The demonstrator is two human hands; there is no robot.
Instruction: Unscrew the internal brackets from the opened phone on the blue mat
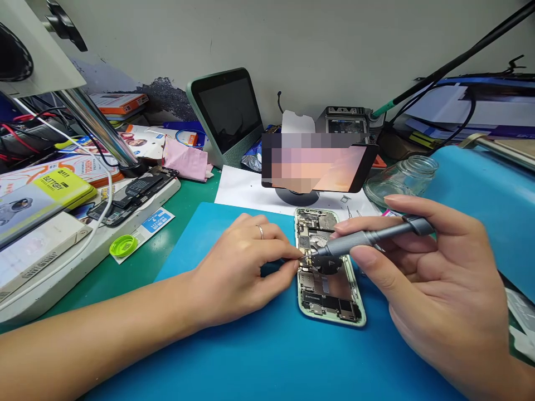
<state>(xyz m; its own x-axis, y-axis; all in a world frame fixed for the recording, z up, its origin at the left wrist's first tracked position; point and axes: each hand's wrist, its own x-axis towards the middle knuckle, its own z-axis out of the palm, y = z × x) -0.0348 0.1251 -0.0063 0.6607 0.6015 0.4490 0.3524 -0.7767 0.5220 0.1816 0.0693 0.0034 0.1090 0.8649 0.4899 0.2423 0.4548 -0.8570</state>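
An opened phone (334, 287) with a pale green frame lies face up on a blue mat (234, 356), its circuit boards and inner parts bare. My right hand (443, 278) grips a grey precision screwdriver (355, 241), thumb and fingers around the knurled shaft. The driver slants down to the left, its tip at the phone's left inner edge. My left hand (246, 262), with a ring on one finger, is closed in a pinch right beside that tip. Whatever sits between its thumb and forefinger is too small to make out.
Behind the phone stand a propped phone (359, 167), a smart display (229, 111) and a glass jar (403, 178). To the left are a power strip (62, 278) with phone parts, a green cap (123, 245), boxes and a metal pole (94, 128).
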